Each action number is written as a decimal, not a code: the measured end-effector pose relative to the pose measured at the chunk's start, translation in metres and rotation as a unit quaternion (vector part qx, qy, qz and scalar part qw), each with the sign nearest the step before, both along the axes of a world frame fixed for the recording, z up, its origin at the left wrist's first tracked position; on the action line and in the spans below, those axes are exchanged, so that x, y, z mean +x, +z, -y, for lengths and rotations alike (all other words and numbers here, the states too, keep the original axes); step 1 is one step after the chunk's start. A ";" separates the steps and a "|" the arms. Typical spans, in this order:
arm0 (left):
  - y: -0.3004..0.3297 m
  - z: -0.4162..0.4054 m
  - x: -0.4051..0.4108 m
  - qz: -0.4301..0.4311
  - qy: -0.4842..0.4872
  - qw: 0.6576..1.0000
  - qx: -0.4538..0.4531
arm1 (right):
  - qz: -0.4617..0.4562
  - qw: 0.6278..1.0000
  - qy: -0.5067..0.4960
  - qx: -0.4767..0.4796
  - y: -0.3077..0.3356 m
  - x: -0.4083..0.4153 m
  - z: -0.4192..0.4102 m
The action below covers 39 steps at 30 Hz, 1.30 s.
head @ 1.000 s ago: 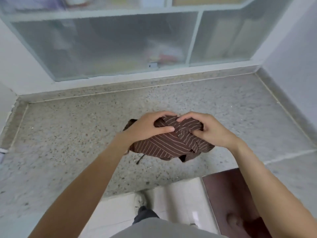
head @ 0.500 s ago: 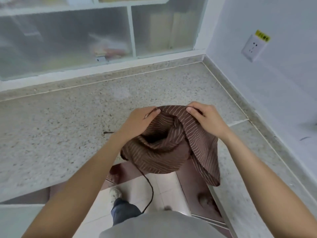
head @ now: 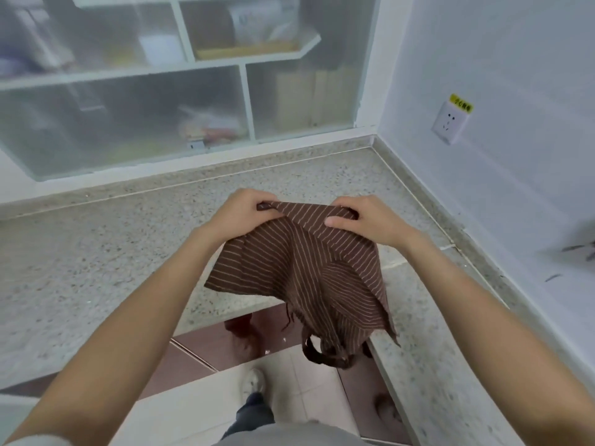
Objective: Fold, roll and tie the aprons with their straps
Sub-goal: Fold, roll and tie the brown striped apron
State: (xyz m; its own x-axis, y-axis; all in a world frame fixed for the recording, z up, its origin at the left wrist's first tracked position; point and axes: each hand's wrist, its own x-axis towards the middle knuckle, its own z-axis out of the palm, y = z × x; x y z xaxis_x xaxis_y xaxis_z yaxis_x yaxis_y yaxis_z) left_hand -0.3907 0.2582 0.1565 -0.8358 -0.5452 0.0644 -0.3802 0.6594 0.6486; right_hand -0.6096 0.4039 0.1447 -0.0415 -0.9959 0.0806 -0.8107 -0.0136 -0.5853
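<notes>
Both hands are grasping the brown striped apron (head: 299,268) by its top edge: left hand (head: 240,215) pinches one corner, right hand (head: 367,220) pinches the other, fingers curled over the hem. The apron hangs in the air above the front of the speckled stone bench (head: 96,252), lower part draping past the bench edge toward the tiled floor (head: 299,381).

Step in hand, as I read it: opening the apron out before folding. Nothing folded, rolled or tied yet.

To do it well:
- Pull the hands further apart so the top edge goes taut; it is slack and creased between them.
- Shake out the bunched lower half, which is twisted on the right side.
- Lay it flat on the bench, top edge away from the body, before the first fold.
- Free the straps (head: 325,355) first; they dangle in a tangle at the bottom and could get trapped inside the fold, yet they are needed last for tying.

Orientation: top edge runs left to right, roughly level, tilted slightly away. Long axis runs down from the hands, leaning right toward the bench corner. Strap ends point at the floor.
</notes>
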 end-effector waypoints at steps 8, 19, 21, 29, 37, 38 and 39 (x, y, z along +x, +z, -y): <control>-0.010 0.055 -0.008 -0.013 0.081 0.993 -0.087 | -0.161 0.981 -0.067 0.089 -0.022 -0.040 0.028; -0.049 0.151 0.008 -0.011 0.136 0.987 -0.081 | -0.154 0.983 -0.089 0.038 -0.021 -0.046 0.141; -0.052 0.173 0.008 0.010 0.144 0.985 -0.093 | -0.149 0.984 -0.096 0.012 -0.018 -0.049 0.166; -0.081 0.232 0.020 0.073 0.175 0.980 -0.061 | -0.117 0.992 -0.031 0.033 -0.053 -0.008 0.277; -0.145 0.265 0.048 0.219 0.206 0.950 -0.083 | -0.008 0.992 -0.069 0.105 -0.133 0.003 0.298; -0.150 0.268 0.044 0.232 0.203 0.947 -0.091 | 0.005 0.991 -0.083 0.108 -0.141 0.000 0.290; -0.153 0.268 0.038 0.233 0.198 0.947 -0.101 | 0.016 0.989 -0.099 0.106 -0.148 -0.003 0.280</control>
